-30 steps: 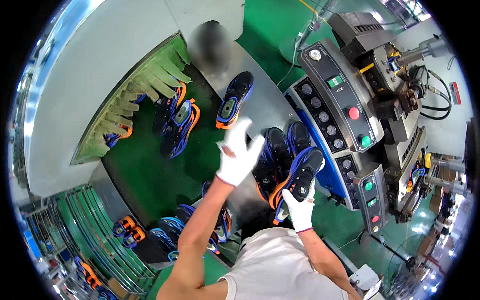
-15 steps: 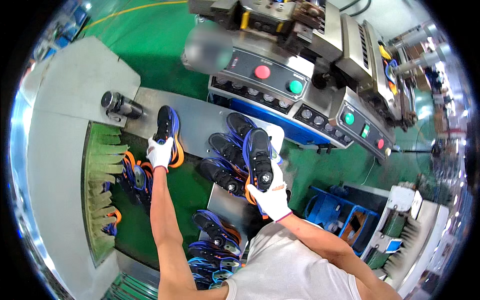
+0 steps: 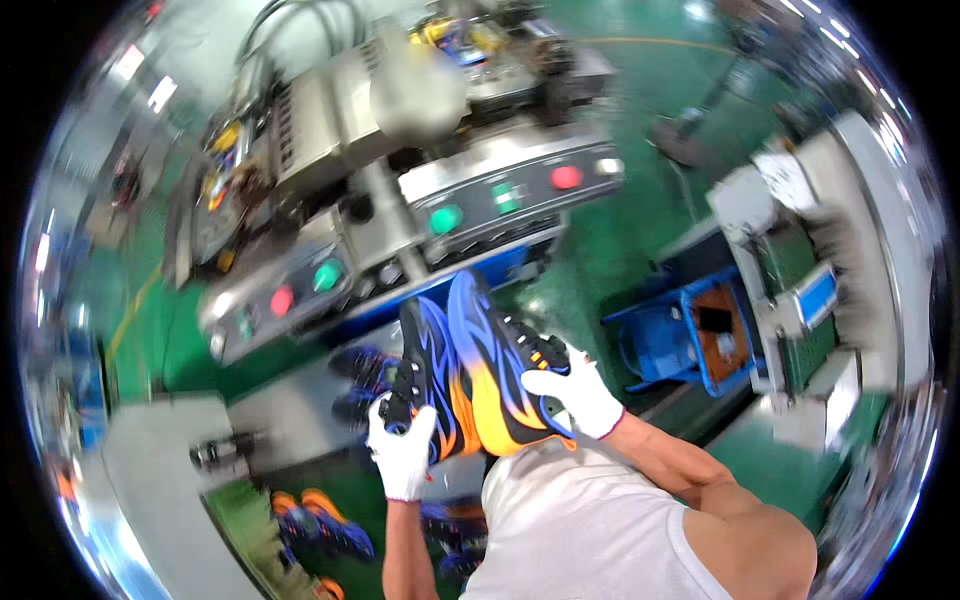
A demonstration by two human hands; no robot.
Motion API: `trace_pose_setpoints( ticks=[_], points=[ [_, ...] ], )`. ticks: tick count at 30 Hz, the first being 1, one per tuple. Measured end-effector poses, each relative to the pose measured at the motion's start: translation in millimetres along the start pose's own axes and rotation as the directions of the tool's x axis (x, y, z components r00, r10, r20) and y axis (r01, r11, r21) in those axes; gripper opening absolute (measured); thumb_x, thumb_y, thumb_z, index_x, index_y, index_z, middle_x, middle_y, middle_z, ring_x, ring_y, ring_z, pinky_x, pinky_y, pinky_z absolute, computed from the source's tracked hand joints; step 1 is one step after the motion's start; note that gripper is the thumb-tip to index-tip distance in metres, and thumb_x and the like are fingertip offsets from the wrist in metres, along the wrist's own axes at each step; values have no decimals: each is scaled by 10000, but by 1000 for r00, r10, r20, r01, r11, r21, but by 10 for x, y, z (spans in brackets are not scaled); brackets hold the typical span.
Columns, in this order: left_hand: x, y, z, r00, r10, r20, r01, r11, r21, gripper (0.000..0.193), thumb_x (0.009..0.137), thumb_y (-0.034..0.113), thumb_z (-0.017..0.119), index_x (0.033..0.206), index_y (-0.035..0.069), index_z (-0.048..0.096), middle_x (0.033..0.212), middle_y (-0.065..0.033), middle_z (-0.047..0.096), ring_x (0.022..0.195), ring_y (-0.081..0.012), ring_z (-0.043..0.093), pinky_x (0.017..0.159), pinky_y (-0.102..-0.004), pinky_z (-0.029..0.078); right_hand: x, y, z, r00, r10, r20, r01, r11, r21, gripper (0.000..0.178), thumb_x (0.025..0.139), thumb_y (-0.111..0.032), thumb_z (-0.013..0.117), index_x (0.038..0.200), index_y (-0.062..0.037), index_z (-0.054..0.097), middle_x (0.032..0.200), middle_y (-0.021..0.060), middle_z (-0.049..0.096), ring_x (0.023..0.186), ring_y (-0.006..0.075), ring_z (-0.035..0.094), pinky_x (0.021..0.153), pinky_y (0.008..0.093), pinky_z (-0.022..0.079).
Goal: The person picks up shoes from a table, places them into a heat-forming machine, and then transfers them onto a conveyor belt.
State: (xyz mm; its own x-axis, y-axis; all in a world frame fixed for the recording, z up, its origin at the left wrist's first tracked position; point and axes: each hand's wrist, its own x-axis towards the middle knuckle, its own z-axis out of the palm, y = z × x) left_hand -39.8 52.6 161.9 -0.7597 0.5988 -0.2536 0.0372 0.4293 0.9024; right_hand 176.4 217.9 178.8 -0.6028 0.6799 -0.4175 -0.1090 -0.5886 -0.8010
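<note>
In front of my chest I hold two black sneakers with blue-to-orange soles, side by side and close together, toes pointing away. My left hand (image 3: 402, 450), in a white glove, is closed round the upper of the left sneaker (image 3: 432, 360). The right sneaker (image 3: 488, 375) is gripped near its ankle opening by my white-gloved right hand (image 3: 578, 395). Both shoes are tipped on their sides, so their coloured soles and side walls face each other. Beyond my left hand, more dark sneakers (image 3: 360, 380) rest on the metal bench, partly hidden and blurred.
A machine (image 3: 370, 240) with red and green buttons stands beyond the bench (image 3: 290, 400). At left, sneakers (image 3: 320, 522) lie by the green fringed opening of a grey housing (image 3: 165, 480). A blue-framed cart (image 3: 690, 335) and a fringed machine (image 3: 820, 290) stand right.
My view has swung to the right. My left hand has lifted its sneaker off the bench and brought it beside the right one. Both shoes are now turned onto their sides.
</note>
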Motion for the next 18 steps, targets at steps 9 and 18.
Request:
trace_pose_setpoints(
  ticks=[9, 18],
  points=[
    [-360, 1370, 2318, 798, 261, 543, -324, 946, 21, 494, 792, 104, 855, 1215, 7, 620, 1042, -70, 706, 927, -141, 654, 859, -312, 534, -1161, -788, -1794, 597, -331, -731, 472, 882, -14, 707, 766, -129, 883, 1371, 18, 549, 1186, 67, 677, 1033, 143, 647, 950, 315, 530],
    [-911, 3064, 5402, 337, 563, 754, -758, 637, -137, 613, 804, 258, 858, 1271, -32, 588, 1028, -125, 729, 885, -190, 688, 816, -343, 555, -2338, -1675, -3579, -221, -472, -853, 396, 756, -521, 707, 818, -91, 823, 1424, 31, 481, 1220, 114, 664, 1048, 178, 661, 948, 343, 544]
  ],
)
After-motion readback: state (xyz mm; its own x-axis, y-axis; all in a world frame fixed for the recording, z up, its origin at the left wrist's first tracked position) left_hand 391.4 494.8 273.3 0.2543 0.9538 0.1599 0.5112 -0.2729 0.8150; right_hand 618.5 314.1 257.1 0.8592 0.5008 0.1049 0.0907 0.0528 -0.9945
